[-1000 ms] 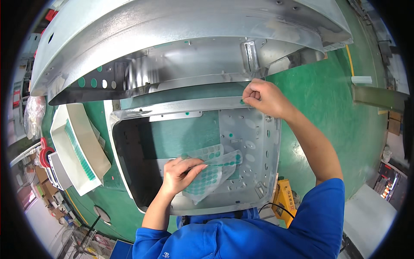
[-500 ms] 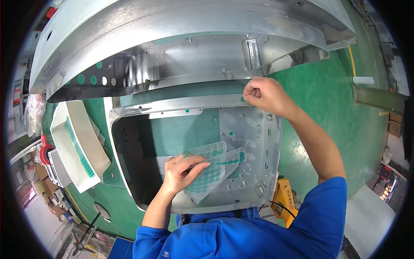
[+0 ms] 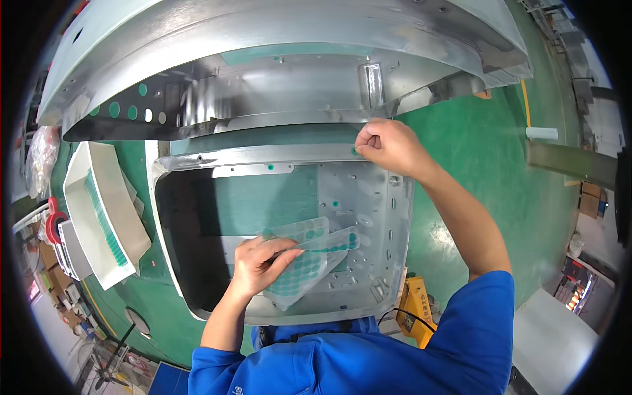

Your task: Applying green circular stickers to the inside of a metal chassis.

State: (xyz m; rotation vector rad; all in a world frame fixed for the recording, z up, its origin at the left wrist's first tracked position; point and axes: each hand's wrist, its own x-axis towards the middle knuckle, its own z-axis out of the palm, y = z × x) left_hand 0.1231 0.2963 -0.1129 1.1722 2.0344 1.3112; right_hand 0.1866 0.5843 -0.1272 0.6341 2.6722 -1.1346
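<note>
My left hand (image 3: 253, 266) pinches clear sheets of round green stickers (image 3: 299, 276) between thumb and fingers. The sheets fan out above the inside of a large open metal housing (image 3: 257, 157). At the housing's far rim, toward its right corner, my right hand (image 3: 393, 148) has thumb and forefinger pressed together on a small green dot sticker (image 3: 354, 151). The dot shows at the fingertips against the rim; whether it is stuck down I cannot tell. More green dots sit on the metal, one on a flange (image 3: 270, 167) and another on the perforated panel (image 3: 336, 204).
Beyond the housing stands a big curved metal shell (image 3: 289, 85) with green-dotted holes at its left. A white bin (image 3: 108, 210) holding a green-dotted strip is at left, near a red tape roll (image 3: 56, 226). A yellow object (image 3: 416, 309) lies close by at right.
The whole scene has shifted a little to the left in view. Both hands keep nearly the same pose and place on the housing.
</note>
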